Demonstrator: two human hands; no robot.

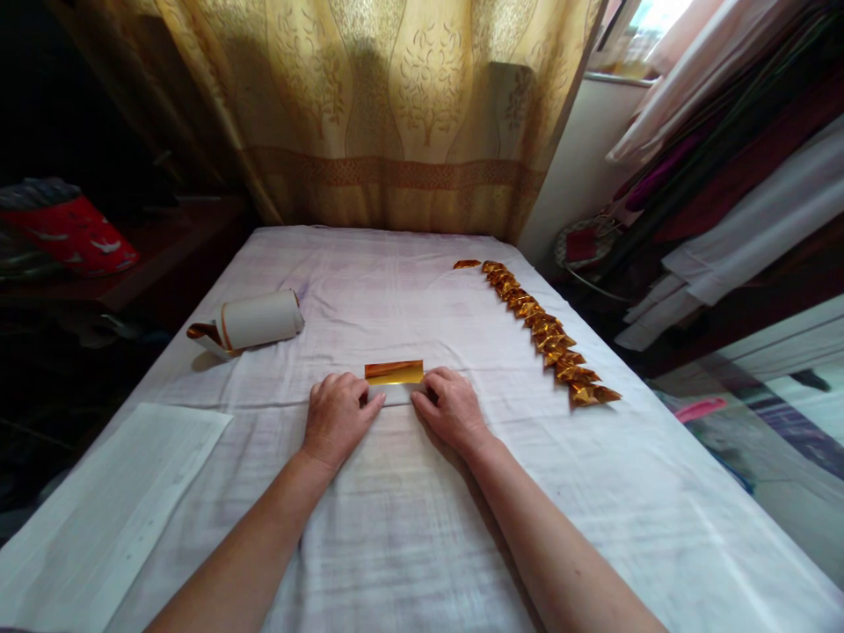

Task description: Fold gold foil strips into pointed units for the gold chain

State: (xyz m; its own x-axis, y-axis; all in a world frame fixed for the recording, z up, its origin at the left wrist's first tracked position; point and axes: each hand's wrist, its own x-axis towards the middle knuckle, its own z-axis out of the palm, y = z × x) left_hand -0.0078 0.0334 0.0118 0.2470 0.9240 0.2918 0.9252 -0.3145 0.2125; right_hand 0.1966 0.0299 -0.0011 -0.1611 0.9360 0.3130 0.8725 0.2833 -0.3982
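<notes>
A small gold foil sheet (394, 373), folded into a strip, lies on the white cloth of the table (409, 527). My left hand (336, 418) presses on its left end, fingers curled down onto the paper. My right hand (452, 406) pins its right end in the same way. Both hands rest on the cloth, thumbs toward each other, with the strip between them.
A long row of folded gold paper pieces (544, 332) runs along the table's right side. A roll of paper with gold lining (254, 322) lies at the left. A white sheet (105, 519) sits near left. A curtain (396, 114) hangs behind; clothes hang at right.
</notes>
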